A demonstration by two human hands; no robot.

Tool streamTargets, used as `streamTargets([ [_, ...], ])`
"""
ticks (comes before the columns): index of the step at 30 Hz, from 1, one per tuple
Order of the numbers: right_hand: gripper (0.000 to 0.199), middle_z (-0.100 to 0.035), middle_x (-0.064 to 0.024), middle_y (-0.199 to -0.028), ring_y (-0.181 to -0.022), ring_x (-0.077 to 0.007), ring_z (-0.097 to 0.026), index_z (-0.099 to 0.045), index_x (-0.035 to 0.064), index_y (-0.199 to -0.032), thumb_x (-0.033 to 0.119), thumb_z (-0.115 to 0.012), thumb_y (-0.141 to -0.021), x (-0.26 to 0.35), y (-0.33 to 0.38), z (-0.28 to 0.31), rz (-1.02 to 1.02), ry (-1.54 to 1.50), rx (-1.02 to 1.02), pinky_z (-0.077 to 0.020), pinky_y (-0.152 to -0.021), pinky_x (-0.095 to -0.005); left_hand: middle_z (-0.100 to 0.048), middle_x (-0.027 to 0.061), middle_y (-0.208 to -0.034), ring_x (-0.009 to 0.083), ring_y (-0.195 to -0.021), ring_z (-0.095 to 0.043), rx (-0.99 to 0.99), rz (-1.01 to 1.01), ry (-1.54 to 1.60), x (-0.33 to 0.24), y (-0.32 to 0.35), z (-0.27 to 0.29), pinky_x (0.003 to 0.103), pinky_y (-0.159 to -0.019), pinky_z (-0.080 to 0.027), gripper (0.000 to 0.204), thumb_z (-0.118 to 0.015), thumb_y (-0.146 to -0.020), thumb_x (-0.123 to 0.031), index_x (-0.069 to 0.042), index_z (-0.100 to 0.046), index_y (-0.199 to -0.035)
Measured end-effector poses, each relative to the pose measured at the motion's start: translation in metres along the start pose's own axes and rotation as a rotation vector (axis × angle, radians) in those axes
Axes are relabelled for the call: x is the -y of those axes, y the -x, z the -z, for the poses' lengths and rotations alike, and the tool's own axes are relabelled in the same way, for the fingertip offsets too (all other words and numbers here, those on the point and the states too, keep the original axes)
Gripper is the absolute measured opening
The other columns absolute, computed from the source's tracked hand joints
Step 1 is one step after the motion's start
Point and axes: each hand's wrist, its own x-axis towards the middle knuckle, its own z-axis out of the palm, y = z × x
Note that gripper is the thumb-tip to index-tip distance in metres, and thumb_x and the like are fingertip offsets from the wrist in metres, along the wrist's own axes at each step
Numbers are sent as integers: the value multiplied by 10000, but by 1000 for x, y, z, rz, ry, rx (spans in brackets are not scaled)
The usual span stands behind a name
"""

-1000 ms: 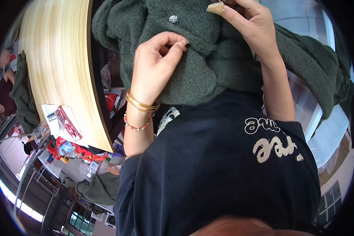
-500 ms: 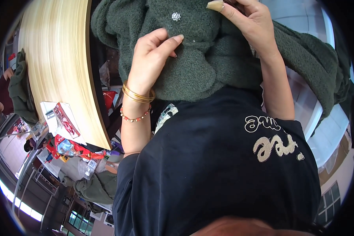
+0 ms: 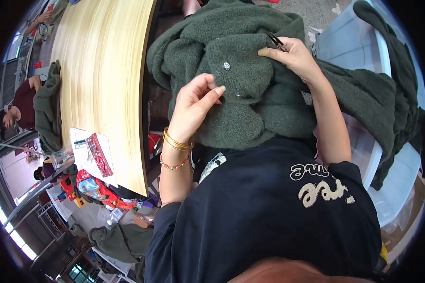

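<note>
A dark green fuzzy knit garment [image 3: 236, 122] lies bunched over my lap, with a sparkly silver button [image 3: 226, 66] on its upper layer. Just below and left of that button, my left hand [image 3: 196, 101] is closed in a pinch over the cloth. Whatever is between its thumb and fingertips is too small to make out. Dark-bladed thread snips [image 3: 275, 39] stick out from my right hand [image 3: 295, 59], which is closed around them at the garment's right side. Small bright specks show on the knit, one below the button and one above it.
To the left stands a pale wooden table [image 3: 104, 80] with papers and a red patterned case [image 3: 99, 155] on it. Light blue plastic bins [image 3: 352, 52] are at the right, with green knit draped over one. Another person [image 3: 23, 104] sits beyond the table with similar cloth.
The view has tilted, so the garment and hands appear lower and more floor and bin show. The snips' blades have come into view. My left hand keeps its pinch.
</note>
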Motion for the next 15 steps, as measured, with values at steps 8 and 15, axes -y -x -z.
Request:
streamTargets([
  [8, 196, -431, 99, -667, -506, 25, -320, -663, 22, -1022, 191, -664, -924, 36, 8, 5, -113, -246, -71, -212, -436, -177, -522, 140, -1302, 251, -1192, -507, -171, -185, -403, -11, -6, 11, 332, -962, -461, 780, -859, -711, -177, -20, -460, -1363],
  [15, 249, -421, 80, -635, -480, 7, -327, -597, -32, -1073, 135, -665, -901, 151, 1, -90, -88, -826, 514, -215, -410, -163, -469, 129, -1162, 218, -1059, -352, -672, -7, -1604, 22, -38, 16, 305, -861, -322, 706, -714, -782, -246, 36, -402, -1348],
])
